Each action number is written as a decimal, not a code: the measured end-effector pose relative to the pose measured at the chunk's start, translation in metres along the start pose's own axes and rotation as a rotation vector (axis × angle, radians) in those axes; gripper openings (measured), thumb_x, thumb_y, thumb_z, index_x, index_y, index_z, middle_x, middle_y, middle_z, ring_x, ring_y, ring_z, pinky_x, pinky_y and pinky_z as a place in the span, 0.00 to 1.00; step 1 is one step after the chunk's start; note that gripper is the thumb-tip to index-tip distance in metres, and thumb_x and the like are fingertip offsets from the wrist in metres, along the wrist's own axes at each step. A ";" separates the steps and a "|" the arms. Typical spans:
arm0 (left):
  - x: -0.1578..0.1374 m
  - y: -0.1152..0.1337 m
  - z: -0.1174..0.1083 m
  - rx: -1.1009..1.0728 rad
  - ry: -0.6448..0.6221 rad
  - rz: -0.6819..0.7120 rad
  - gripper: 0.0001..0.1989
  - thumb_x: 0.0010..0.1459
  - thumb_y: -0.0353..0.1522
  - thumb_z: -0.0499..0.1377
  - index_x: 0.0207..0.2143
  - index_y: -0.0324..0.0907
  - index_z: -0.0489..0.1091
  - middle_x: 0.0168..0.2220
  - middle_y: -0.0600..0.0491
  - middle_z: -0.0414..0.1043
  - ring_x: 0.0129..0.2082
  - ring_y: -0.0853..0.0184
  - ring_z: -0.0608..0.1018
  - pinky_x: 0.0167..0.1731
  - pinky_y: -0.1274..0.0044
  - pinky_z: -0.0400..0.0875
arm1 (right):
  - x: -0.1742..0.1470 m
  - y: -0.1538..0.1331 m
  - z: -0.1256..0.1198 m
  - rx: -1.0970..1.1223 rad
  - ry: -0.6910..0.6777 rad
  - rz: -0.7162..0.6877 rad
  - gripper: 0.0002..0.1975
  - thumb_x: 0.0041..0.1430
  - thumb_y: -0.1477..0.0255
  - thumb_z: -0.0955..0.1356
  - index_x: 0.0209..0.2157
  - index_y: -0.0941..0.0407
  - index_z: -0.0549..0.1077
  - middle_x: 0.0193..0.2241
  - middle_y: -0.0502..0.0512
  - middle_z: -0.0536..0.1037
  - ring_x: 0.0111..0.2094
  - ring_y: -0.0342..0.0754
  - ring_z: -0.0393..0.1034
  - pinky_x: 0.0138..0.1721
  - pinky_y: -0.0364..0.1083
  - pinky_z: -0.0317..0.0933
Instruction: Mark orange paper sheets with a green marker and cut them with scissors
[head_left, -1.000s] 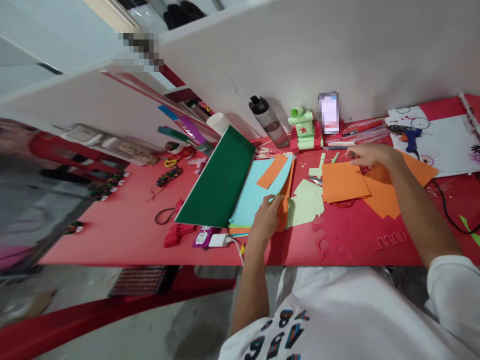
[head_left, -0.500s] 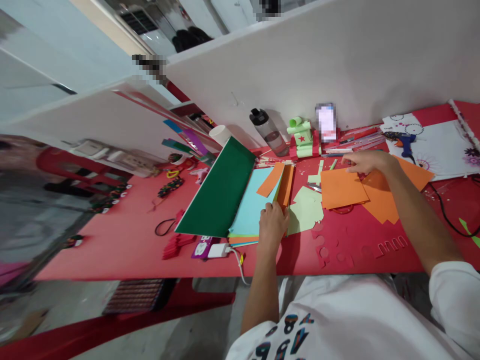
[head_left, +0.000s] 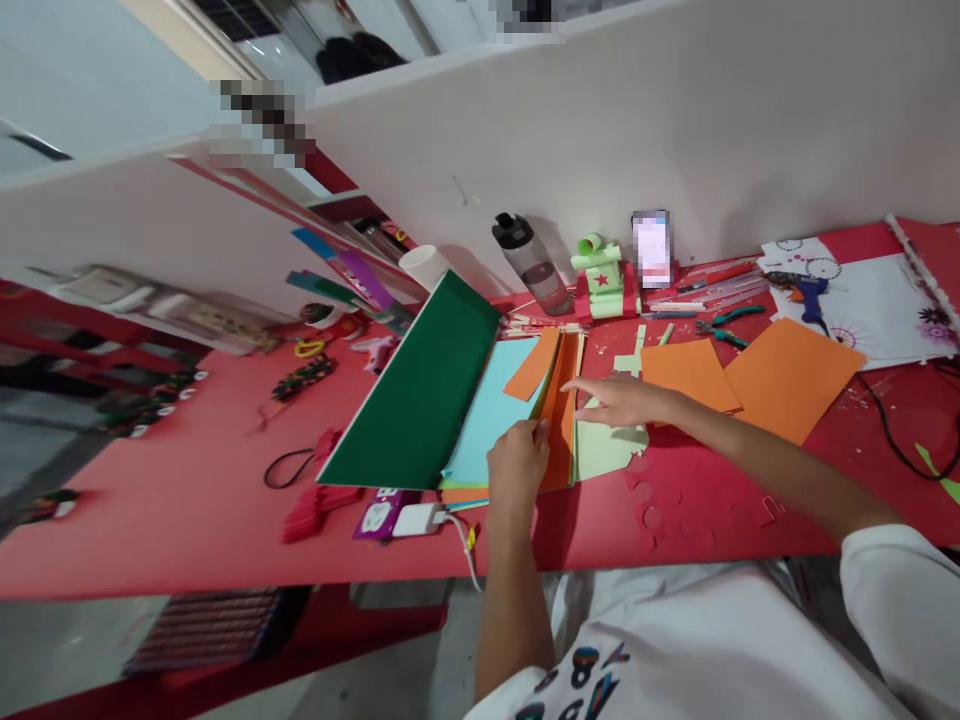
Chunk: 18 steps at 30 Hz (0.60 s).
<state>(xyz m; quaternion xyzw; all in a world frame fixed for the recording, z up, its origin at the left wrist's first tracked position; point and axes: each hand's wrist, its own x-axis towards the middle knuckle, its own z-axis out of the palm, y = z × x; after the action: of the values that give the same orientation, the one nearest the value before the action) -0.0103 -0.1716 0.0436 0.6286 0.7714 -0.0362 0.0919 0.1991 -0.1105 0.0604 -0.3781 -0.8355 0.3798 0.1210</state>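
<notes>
A pad of coloured paper (head_left: 491, 400) lies with its dark green cover (head_left: 424, 390) folded back to the left. My left hand (head_left: 517, 460) is closed on the right edge of its upper sheets and lifts them, so an orange sheet (head_left: 559, 445) shows beneath. A small orange piece (head_left: 532, 365) rests on the light blue top sheet. My right hand (head_left: 626, 400) is open, fingers stretched toward the pad's right edge, above pale green paper scraps (head_left: 607, 450). Whether its fingertips touch the orange sheet I cannot tell. Orange squares (head_left: 682, 370) and a larger orange sheet (head_left: 795, 375) lie right of it.
Behind the pad stand a water bottle (head_left: 532, 265), a green paper model (head_left: 602, 280) and a phone (head_left: 652, 250). Pliers (head_left: 731, 325) and a blue glue gun (head_left: 810, 295) lie at the back right. A white charger (head_left: 416, 520) and red cut-outs (head_left: 675, 510) are near the front edge.
My right hand has left the orange squares and moved left to the pad, uncovering the pliers. My left hand has lifted the sheets' edge further left. The view has shifted slightly.
</notes>
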 end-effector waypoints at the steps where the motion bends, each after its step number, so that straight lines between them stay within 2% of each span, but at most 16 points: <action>1: 0.000 -0.001 0.000 -0.015 -0.002 -0.008 0.21 0.76 0.38 0.47 0.50 0.41 0.80 0.49 0.40 0.83 0.53 0.47 0.82 0.42 0.68 0.68 | 0.009 -0.002 0.008 -0.019 -0.005 0.005 0.24 0.73 0.60 0.67 0.66 0.52 0.68 0.47 0.58 0.85 0.46 0.55 0.79 0.44 0.47 0.64; 3: 0.000 -0.004 -0.001 -0.054 0.001 -0.011 0.22 0.75 0.40 0.48 0.50 0.42 0.80 0.48 0.39 0.83 0.52 0.46 0.82 0.42 0.68 0.68 | 0.026 -0.002 0.018 -0.022 0.029 0.026 0.23 0.74 0.61 0.67 0.65 0.53 0.69 0.49 0.59 0.85 0.47 0.55 0.79 0.42 0.47 0.64; 6: -0.001 -0.012 -0.001 -0.137 0.009 0.001 0.24 0.75 0.43 0.47 0.50 0.43 0.81 0.49 0.39 0.84 0.52 0.46 0.82 0.42 0.68 0.69 | 0.045 0.005 0.025 0.010 0.120 0.053 0.15 0.74 0.61 0.66 0.53 0.55 0.77 0.50 0.58 0.84 0.48 0.53 0.79 0.41 0.45 0.63; 8: -0.002 -0.016 -0.001 -0.190 0.004 0.017 0.25 0.76 0.44 0.46 0.51 0.44 0.81 0.50 0.40 0.84 0.52 0.47 0.82 0.43 0.68 0.70 | 0.052 0.011 0.029 0.036 0.171 0.072 0.13 0.73 0.61 0.67 0.46 0.55 0.78 0.48 0.57 0.85 0.47 0.52 0.79 0.40 0.45 0.62; 14: -0.001 -0.014 0.001 -0.270 0.014 0.084 0.22 0.74 0.45 0.51 0.56 0.45 0.79 0.57 0.44 0.81 0.57 0.50 0.81 0.48 0.68 0.71 | 0.058 0.018 0.045 0.113 0.270 0.115 0.09 0.69 0.62 0.71 0.42 0.54 0.76 0.42 0.53 0.85 0.40 0.47 0.78 0.37 0.44 0.61; 18: 0.003 -0.013 0.002 -0.272 -0.002 0.073 0.22 0.72 0.45 0.54 0.58 0.44 0.76 0.57 0.44 0.81 0.57 0.50 0.81 0.49 0.69 0.71 | 0.059 0.016 0.054 0.165 0.316 0.113 0.08 0.67 0.63 0.71 0.38 0.53 0.73 0.37 0.50 0.83 0.36 0.46 0.76 0.34 0.43 0.59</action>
<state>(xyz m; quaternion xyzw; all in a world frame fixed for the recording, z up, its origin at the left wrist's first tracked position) -0.0230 -0.1714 0.0406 0.6381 0.7456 0.0714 0.1785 0.1414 -0.0903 0.0070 -0.4680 -0.7497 0.3891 0.2598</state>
